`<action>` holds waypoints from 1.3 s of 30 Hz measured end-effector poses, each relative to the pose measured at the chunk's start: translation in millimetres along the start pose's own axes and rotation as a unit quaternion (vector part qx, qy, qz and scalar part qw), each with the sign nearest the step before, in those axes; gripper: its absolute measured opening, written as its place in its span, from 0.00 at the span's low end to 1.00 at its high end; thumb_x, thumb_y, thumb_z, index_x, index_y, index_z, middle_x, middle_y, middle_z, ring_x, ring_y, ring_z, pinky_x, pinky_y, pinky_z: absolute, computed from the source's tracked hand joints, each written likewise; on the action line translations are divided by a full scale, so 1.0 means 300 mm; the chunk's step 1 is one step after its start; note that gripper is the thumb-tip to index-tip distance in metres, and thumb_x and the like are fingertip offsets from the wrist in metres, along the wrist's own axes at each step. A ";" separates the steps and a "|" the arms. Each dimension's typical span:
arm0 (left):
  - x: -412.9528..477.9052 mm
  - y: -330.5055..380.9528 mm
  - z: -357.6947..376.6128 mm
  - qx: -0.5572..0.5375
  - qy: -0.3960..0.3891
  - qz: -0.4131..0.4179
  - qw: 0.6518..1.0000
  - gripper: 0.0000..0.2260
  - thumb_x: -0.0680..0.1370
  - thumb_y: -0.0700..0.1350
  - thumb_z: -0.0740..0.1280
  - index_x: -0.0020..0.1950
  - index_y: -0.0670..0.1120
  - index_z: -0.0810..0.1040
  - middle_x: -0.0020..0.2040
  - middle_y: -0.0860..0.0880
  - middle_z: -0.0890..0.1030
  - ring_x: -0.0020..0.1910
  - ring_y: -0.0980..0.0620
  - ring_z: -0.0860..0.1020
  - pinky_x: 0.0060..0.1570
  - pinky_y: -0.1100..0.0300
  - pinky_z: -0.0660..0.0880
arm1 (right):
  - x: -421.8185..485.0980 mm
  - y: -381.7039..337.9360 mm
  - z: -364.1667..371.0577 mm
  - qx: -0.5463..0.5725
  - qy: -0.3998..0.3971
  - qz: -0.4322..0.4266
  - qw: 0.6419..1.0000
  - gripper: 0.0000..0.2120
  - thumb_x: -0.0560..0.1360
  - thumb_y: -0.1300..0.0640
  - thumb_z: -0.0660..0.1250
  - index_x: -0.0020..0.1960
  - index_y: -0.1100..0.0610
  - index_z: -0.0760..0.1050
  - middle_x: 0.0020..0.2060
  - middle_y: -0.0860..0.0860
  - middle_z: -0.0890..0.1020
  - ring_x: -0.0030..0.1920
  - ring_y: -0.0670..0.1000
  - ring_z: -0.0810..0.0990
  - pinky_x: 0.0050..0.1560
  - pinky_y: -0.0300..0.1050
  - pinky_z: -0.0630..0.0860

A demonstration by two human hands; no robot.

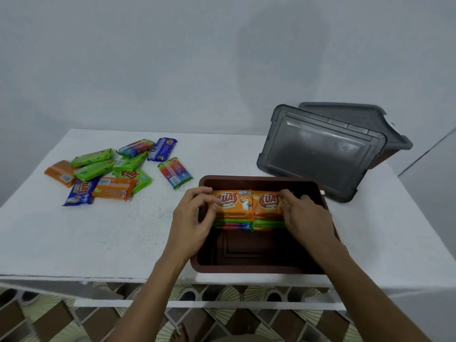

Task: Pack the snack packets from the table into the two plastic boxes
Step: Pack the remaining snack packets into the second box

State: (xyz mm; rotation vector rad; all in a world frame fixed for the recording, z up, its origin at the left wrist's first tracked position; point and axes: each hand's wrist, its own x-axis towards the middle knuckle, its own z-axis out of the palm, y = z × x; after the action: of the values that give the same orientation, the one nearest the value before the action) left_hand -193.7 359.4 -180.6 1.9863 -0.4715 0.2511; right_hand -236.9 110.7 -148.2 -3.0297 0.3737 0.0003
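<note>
At the far end of the brown box [246, 269], we are gripping two packets: left hand [197, 215] curled round the left orange packet [232, 202], right hand [307, 215] round the right orange packet [267, 202]; loose packets [128, 164] are lying on the table [118, 233].

White table [123, 243] before me. The open brown box [259, 269] stands at my near edge and serves as the reference for all positions. Left of the box and farther from me lies a loose heap of snack packets [103, 169], green, orange and blue, several overlapping. One striped packet [175, 172] lies apart, near the box's far-left corner. Behind the box to the right, a grey lid [318, 149] leans on a second box [380, 160], which carries another lid [345, 109].
</note>
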 end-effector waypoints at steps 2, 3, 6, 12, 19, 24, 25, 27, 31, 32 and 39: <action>-0.003 -0.003 -0.002 -0.004 -0.002 0.001 1.000 0.05 0.78 0.43 0.67 0.51 0.49 0.81 0.61 0.53 0.74 0.64 0.56 0.73 0.54 0.63 0.77 | -0.009 -0.054 -0.020 -0.024 0.058 0.011 0.998 0.19 0.81 0.46 0.55 0.71 0.48 0.63 0.56 0.57 0.74 0.51 0.57 0.76 0.41 0.47 0.72; -0.005 -0.008 -0.006 -0.004 -0.001 0.002 1.000 0.05 0.79 0.44 0.67 0.51 0.50 0.81 0.62 0.53 0.73 0.64 0.55 0.72 0.55 0.64 0.76 | -0.006 -0.088 -0.030 -0.010 0.080 -0.002 0.997 0.20 0.80 0.46 0.56 0.71 0.49 0.64 0.56 0.57 0.73 0.52 0.57 0.75 0.42 0.46 0.72; -0.007 -0.042 -0.050 0.009 0.004 -0.007 1.000 0.06 0.78 0.46 0.65 0.53 0.51 0.80 0.62 0.53 0.73 0.65 0.56 0.72 0.58 0.66 0.72 | 0.035 -0.217 -0.046 0.099 0.098 -0.085 0.987 0.20 0.79 0.47 0.59 0.70 0.50 0.67 0.56 0.55 0.73 0.55 0.54 0.73 0.48 0.46 0.73; 0.027 -0.257 -0.271 0.083 0.040 -0.068 0.993 0.08 0.77 0.44 0.67 0.55 0.52 0.79 0.59 0.52 0.75 0.61 0.56 0.73 0.57 0.58 0.71 | 0.173 -0.537 -0.008 0.175 0.084 -0.218 0.956 0.20 0.79 0.53 0.60 0.70 0.52 0.67 0.57 0.56 0.73 0.53 0.54 0.74 0.51 0.47 0.76; 0.127 -0.584 -0.601 0.249 -0.032 -0.070 0.966 0.20 0.71 0.38 0.72 0.62 0.48 0.78 0.62 0.46 0.76 0.62 0.45 0.71 0.60 0.51 0.70 | 0.393 -0.852 0.144 0.096 -0.073 -0.184 0.976 0.25 0.79 0.55 0.59 0.75 0.52 0.58 0.63 0.63 0.66 0.56 0.65 0.71 0.55 0.53 0.72; 0.182 -0.750 -0.729 0.328 -0.194 -0.062 0.922 0.27 0.72 0.47 0.68 0.71 0.54 0.68 0.75 0.47 0.66 0.75 0.42 0.61 0.70 0.42 0.58 | 0.485 -0.917 0.272 0.061 -0.187 -0.128 0.972 0.29 0.79 0.54 0.61 0.75 0.41 0.54 0.70 0.61 0.60 0.65 0.66 0.65 0.63 0.61 0.70; 0.193 -0.768 -0.735 0.327 -0.211 -0.061 0.919 0.27 0.73 0.47 0.69 0.72 0.54 0.67 0.76 0.49 0.64 0.76 0.43 0.59 0.71 0.42 0.56 | 0.488 -0.922 0.290 0.056 -0.190 -0.124 0.972 0.30 0.79 0.55 0.61 0.76 0.40 0.53 0.69 0.61 0.60 0.65 0.65 0.64 0.62 0.61 0.70; 0.211 -0.779 -0.734 0.328 -0.230 -0.047 0.915 0.28 0.74 0.49 0.69 0.72 0.56 0.65 0.77 0.51 0.61 0.77 0.46 0.56 0.71 0.42 0.54 | 0.488 -0.927 0.308 0.049 -0.171 -0.119 0.977 0.30 0.79 0.59 0.59 0.75 0.40 0.53 0.68 0.60 0.62 0.64 0.64 0.64 0.61 0.60 0.71; 0.244 -0.780 -0.717 0.313 -0.242 0.013 0.918 0.27 0.74 0.51 0.70 0.71 0.57 0.64 0.73 0.50 0.68 0.73 0.46 0.64 0.69 0.42 0.64 | 0.492 -0.936 0.297 0.061 -0.150 -0.117 0.980 0.28 0.78 0.57 0.60 0.75 0.40 0.56 0.65 0.60 0.65 0.64 0.64 0.63 0.59 0.58 0.71; 0.249 -0.776 -0.711 0.314 -0.240 0.024 0.918 0.28 0.74 0.50 0.71 0.71 0.56 0.65 0.71 0.49 0.70 0.70 0.46 0.66 0.67 0.44 0.67 | 0.490 -0.937 0.291 0.070 -0.135 -0.119 0.981 0.27 0.78 0.55 0.59 0.74 0.41 0.58 0.63 0.60 0.67 0.62 0.64 0.64 0.58 0.56 0.70; 0.231 -0.649 -0.697 0.176 -0.153 0.022 0.972 0.31 0.77 0.48 0.69 0.76 0.60 0.58 0.61 0.47 0.66 0.57 0.51 0.70 0.56 0.55 0.74 | 0.463 -0.877 0.174 0.181 0.017 -0.160 0.970 0.15 0.82 0.57 0.53 0.68 0.51 0.69 0.51 0.58 0.79 0.47 0.57 0.79 0.47 0.50 0.77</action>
State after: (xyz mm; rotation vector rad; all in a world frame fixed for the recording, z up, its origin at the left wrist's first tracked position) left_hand -40.8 607.4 -219.8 2.3787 -0.7074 0.0555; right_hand -37.9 336.0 -178.6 -2.6917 -0.1076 -0.1258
